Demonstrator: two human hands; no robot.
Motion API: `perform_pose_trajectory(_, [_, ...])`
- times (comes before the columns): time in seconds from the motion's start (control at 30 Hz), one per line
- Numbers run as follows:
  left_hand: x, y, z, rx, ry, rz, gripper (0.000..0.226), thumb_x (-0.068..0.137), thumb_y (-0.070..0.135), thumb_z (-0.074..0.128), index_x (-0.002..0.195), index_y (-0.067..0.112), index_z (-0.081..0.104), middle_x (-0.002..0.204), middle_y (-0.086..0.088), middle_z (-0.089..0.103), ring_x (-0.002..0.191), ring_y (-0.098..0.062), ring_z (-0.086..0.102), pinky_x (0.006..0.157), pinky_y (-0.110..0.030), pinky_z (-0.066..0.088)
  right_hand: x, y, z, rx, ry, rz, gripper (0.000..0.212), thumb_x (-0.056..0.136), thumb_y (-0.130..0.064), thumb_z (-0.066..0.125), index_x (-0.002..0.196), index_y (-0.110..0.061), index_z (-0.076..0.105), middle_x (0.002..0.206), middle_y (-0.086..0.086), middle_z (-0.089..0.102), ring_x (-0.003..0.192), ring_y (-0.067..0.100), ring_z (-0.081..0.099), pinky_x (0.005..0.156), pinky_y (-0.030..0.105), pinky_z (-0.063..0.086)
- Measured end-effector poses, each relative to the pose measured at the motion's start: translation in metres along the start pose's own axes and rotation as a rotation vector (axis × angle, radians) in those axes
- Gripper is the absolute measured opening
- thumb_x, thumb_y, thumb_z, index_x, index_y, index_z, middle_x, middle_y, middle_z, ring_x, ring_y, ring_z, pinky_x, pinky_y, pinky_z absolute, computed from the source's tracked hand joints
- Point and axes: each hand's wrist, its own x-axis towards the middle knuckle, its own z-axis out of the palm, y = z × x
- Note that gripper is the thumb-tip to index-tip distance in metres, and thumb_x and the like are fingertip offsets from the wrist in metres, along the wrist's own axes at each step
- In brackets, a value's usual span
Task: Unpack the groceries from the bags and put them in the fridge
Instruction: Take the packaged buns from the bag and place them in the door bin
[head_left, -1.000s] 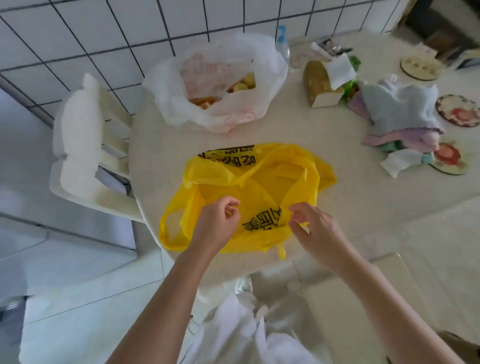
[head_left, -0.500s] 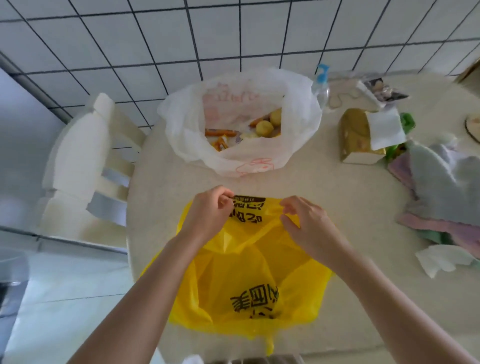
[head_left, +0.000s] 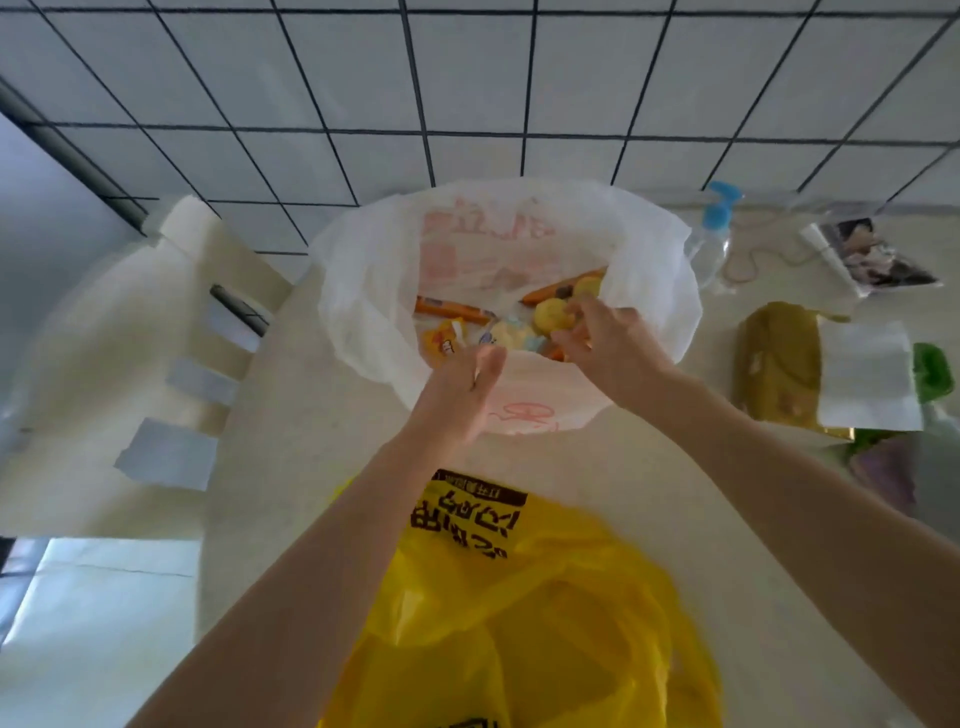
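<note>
A white plastic bag (head_left: 374, 291) stands open at the back of the table against the tiled wall. Inside it lie orange carrots (head_left: 452, 310), yellow round items (head_left: 550, 314) and small packets (head_left: 441, 340). My left hand (head_left: 462, 389) is at the bag's near rim with its fingers spread and nothing in it. My right hand (head_left: 605, 343) reaches over the rim into the bag, fingers apart, touching the yellow items; no grip shows. A flat yellow plastic bag (head_left: 545, 623) with black print lies on the table under my forearms.
A white chair (head_left: 119, 364) stands at the table's left. A blue-capped bottle (head_left: 714, 234) sits right of the white bag. Further right are a gold tissue box (head_left: 779, 364) with white paper (head_left: 867, 379), a photo packet (head_left: 867, 254), and cloths (head_left: 893, 473) at the edge.
Both hands have let go of the yellow bag and moved forward to the white bag. The view has shifted closer to the wall.
</note>
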Motion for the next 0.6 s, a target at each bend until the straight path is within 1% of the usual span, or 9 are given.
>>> perform_pose_trajectory(0.07, [0.007, -0.006, 0.009, 0.068, -0.064, -0.002, 0.084, 0.087, 0.071, 0.009, 0.116, 0.012, 0.061, 0.100, -0.009, 0.067, 0.094, -0.026, 0.063, 0.079, -0.041, 0.054, 0.017, 0.010, 0.012, -0.097, -0.053, -0.049, 0.045, 0.092, -0.036, 0.057, 0.128, -0.014, 0.042, 0.109, 0.014, 0.063, 0.095, 0.035, 0.062, 0.078, 0.043, 0.052])
perform_pose_trajectory(0.13, [0.009, -0.014, 0.018, 0.109, -0.111, -0.021, 0.085, 0.087, 0.071, 0.008, 0.109, 0.013, 0.065, 0.091, -0.006, 0.067, 0.085, -0.024, 0.063, 0.073, -0.037, 0.051, 0.026, 0.020, 0.027, -0.173, -0.110, -0.072, 0.071, 0.086, -0.043, 0.064, 0.140, -0.014, 0.027, 0.118, 0.016, 0.058, 0.102, 0.037, 0.060, 0.082, 0.045, 0.051])
perform_pose_trajectory(0.2, [0.006, -0.022, 0.027, 0.078, -0.135, -0.037, 0.083, 0.089, 0.071, 0.011, 0.106, 0.011, 0.067, 0.089, -0.007, 0.068, 0.083, -0.024, 0.064, 0.072, -0.035, 0.050, 0.029, 0.030, 0.036, -0.222, -0.128, -0.016, 0.100, 0.076, -0.057, 0.069, 0.148, -0.016, 0.013, 0.130, 0.017, 0.050, 0.113, 0.040, 0.054, 0.092, 0.047, 0.047])
perform_pose_trajectory(0.27, [-0.002, -0.025, 0.034, 0.052, -0.165, -0.043, 0.077, 0.094, 0.066, 0.016, 0.110, 0.011, 0.067, 0.097, -0.007, 0.070, 0.086, -0.020, 0.066, 0.078, -0.031, 0.051, 0.024, 0.042, 0.040, -0.252, -0.108, 0.019, 0.119, 0.065, -0.068, 0.072, 0.150, -0.016, 0.008, 0.139, 0.017, 0.041, 0.122, 0.041, 0.047, 0.100, 0.047, 0.040])
perform_pose_trajectory(0.33, [-0.009, -0.029, 0.042, 0.061, -0.195, -0.057, 0.060, 0.100, 0.053, 0.023, 0.091, 0.013, 0.066, 0.079, -0.005, 0.066, 0.070, -0.015, 0.062, 0.069, -0.022, 0.048, 0.014, 0.058, 0.040, -0.271, -0.137, 0.024, 0.120, 0.066, -0.063, 0.073, 0.151, -0.014, 0.004, 0.146, 0.017, 0.031, 0.127, 0.041, 0.039, 0.105, 0.047, 0.035])
perform_pose_trajectory(0.37, [-0.011, -0.032, 0.046, 0.074, -0.202, -0.056, 0.054, 0.102, 0.048, 0.026, 0.075, 0.015, 0.059, 0.064, -0.002, 0.056, 0.056, -0.013, 0.053, 0.060, -0.021, 0.042, 0.009, 0.066, 0.039, -0.265, -0.151, 0.031, 0.119, 0.068, -0.060, 0.073, 0.151, -0.014, 0.002, 0.148, 0.017, 0.027, 0.129, 0.042, 0.036, 0.106, 0.048, 0.034])
perform_pose_trajectory(0.43, [-0.014, -0.035, 0.054, 0.098, -0.207, -0.055, 0.053, 0.104, 0.042, 0.030, 0.062, 0.013, 0.047, 0.054, -0.001, 0.040, 0.046, -0.014, 0.038, 0.053, -0.023, 0.034, 0.001, 0.083, 0.037, -0.231, -0.167, 0.059, 0.118, 0.070, -0.053, 0.075, 0.152, -0.015, -0.001, 0.149, 0.018, 0.026, 0.131, 0.041, 0.035, 0.106, 0.049, 0.034])
perform_pose_trajectory(0.53, [-0.013, -0.038, 0.062, 0.181, -0.217, -0.034, 0.052, 0.103, 0.040, 0.034, 0.067, 0.008, 0.051, 0.058, -0.003, 0.044, 0.051, -0.014, 0.039, 0.055, -0.028, 0.035, -0.009, 0.103, 0.033, -0.196, -0.198, 0.139, 0.110, 0.075, -0.045, 0.074, 0.151, -0.015, 0.000, 0.142, 0.017, 0.036, 0.127, 0.038, 0.041, 0.102, 0.047, 0.039])
perform_pose_trajectory(0.6, [-0.008, -0.034, 0.060, 0.217, -0.232, -0.026, 0.041, 0.103, 0.037, 0.036, 0.082, 0.010, 0.059, 0.070, 0.000, 0.056, 0.064, -0.014, 0.053, 0.063, -0.029, 0.044, -0.012, 0.109, 0.030, -0.228, -0.219, 0.171, 0.097, 0.080, -0.044, 0.070, 0.149, -0.013, 0.009, 0.137, 0.017, 0.042, 0.123, 0.037, 0.045, 0.098, 0.048, 0.042])
